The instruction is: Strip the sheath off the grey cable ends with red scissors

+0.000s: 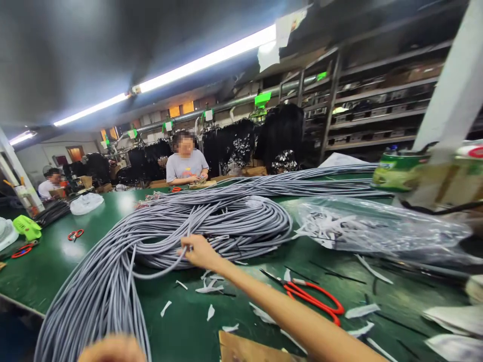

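A large bundle of grey cables (166,216) lies in loops across the green table, and many strands hang over its near edge at the left. My right hand (196,250) reaches in from the lower right, its fingers closed round one grey cable beside the coil. At the bottom edge, my left hand (112,349) shows only in part, blurred, in front of the hanging strands; its fingers cannot be made out. Red-handled scissors (313,296) lie under and beside my right forearm.
A clear plastic bag (377,229) with white scraps lies at the right, near a green container (398,171). White scraps and black ties litter the near table (177,327). A person (186,163) sits across the table; another is far left. Small red scissors (75,235) lie at the left.
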